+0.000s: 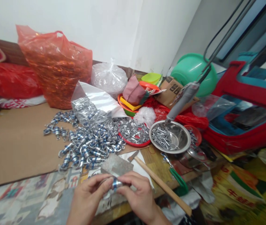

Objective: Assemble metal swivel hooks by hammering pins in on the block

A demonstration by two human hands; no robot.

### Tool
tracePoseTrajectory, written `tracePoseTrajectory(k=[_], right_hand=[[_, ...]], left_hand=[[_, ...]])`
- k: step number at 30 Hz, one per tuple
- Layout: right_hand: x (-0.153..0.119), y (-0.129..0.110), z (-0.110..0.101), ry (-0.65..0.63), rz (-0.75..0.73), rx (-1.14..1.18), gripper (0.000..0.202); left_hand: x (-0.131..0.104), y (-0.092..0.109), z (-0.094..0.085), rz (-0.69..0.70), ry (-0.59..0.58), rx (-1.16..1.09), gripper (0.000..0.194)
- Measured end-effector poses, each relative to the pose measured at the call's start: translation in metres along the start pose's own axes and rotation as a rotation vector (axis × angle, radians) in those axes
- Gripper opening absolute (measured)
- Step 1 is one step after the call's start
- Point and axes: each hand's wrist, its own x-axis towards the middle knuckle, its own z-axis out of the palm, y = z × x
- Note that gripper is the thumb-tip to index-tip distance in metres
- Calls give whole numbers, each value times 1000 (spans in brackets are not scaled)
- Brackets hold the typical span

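Note:
Between the fingertips of both hands is a small silver-and-blue metal fitting (116, 183), held near the front edge of the table. My left hand (93, 190) pinches its left end and my right hand (137, 189) grips its right end. The fingers hide part of the fitting. Just beyond them lies a flat grey metal block (117, 165). A pile of similar blue-and-silver fittings with hooked ends (88, 143) spreads behind and to the left. A hammer with a wooden handle (163, 184) lies slanting to the right of my right hand.
A steel bowl (186, 142) holds thin metal pins. A grey power tool (183, 101) hangs over it on a cord. Beside it sits a red plate (135, 144) of small metal parts. Further back stand a clear bag (88, 109) of parts and a large red bag (55, 68).

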Motion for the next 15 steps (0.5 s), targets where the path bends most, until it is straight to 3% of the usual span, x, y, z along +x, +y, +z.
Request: tracePoseTrajectory(k=[3, 6, 8, 10, 12, 15], right_hand=[[-3, 3, 1, 18, 172, -65, 13], [8, 10, -10, -156, 152, -163, 10], [31, 19, -23, -236, 79, -349, 12], [65, 34, -37, -138, 53, -665, 19], [101, 55, -47, -90, 103, -784, 24], [141, 87, -47, -170, 162, -886, 19]], left_hand=[[-1, -17, 9, -53, 68, -194, 47], [2, -28, 13, -65, 41, -302, 59], [4, -30, 13, -80, 5, -319, 60], [6, -29, 14, -93, -5, -312, 63], [7, -27, 16, -98, 4, -304, 66], [6, -24, 20, -116, -5, -345, 68]])
